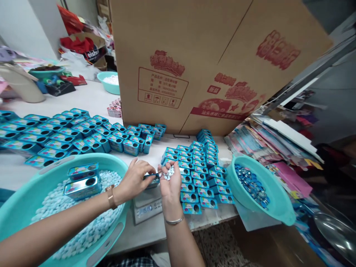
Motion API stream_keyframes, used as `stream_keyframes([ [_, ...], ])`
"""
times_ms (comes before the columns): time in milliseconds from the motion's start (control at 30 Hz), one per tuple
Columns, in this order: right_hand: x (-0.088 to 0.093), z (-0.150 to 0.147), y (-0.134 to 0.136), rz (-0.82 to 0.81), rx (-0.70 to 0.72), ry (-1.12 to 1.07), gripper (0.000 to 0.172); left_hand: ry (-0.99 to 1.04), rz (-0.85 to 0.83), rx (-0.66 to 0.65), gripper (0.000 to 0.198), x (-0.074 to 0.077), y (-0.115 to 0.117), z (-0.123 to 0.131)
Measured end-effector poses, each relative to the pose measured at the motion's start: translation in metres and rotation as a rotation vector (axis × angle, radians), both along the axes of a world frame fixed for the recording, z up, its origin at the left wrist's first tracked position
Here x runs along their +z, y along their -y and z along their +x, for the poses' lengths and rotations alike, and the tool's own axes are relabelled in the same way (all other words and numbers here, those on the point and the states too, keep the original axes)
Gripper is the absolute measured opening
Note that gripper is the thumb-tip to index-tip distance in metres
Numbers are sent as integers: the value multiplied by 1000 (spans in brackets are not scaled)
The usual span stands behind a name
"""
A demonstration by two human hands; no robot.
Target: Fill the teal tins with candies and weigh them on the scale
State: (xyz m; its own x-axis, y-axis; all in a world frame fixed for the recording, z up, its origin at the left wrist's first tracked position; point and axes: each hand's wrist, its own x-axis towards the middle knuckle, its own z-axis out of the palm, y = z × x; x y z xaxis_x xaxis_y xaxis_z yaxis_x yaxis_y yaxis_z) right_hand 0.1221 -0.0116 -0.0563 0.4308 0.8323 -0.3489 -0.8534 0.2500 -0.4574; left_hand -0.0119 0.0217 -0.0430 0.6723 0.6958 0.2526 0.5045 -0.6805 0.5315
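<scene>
Tin (152, 183) sits between the hands, over the scale (148, 210); can't tell if it rests there. Left hand (137, 178): fingers clamped on its edge. Right hand (171, 187): palm up, fingers curled round a small heap of candies (168, 173), right beside the tin. Hands close together; contact unclear. Good handling, I'd judge: tin steady and level, candies let off the fingers few at a time, palm cupped so none roll onto the scale. Ease fingers off before trusting the readout; digits blurry. Candy basin (111, 160) left of left hand, two tins (80, 188) in it; tin rows (198, 181) right of right hand, bowl (278, 200) beyond.
</scene>
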Motion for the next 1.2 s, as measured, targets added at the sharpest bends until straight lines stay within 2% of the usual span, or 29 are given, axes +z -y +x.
stream_keyframes([
  [333, 2, 2, 5, 7, 18, 36, 18, -5, 0, -23, 16, 4, 1, 6],
  [567, 11, -2, 2, 36, 27, -25, 19, 55, 22, -54, 13, 23, 9, 15],
  [700, 17, -3, 2, 20, 6, -3, 21, 9, 60, -73, 12, 30, 13, 24],
  [833, 13, 0, 4, 58, 1, 28, 23, -46, 83, -84, 13, 34, 15, 30],
  [1033, 9, 2, 5, 43, -33, -54, 19, -70, 83, -61, 11, 38, 17, 36],
  [1200, 8, 0, 6, 24, -17, -66, 21, -50, -24, -54, 5, 36, 17, 37],
])
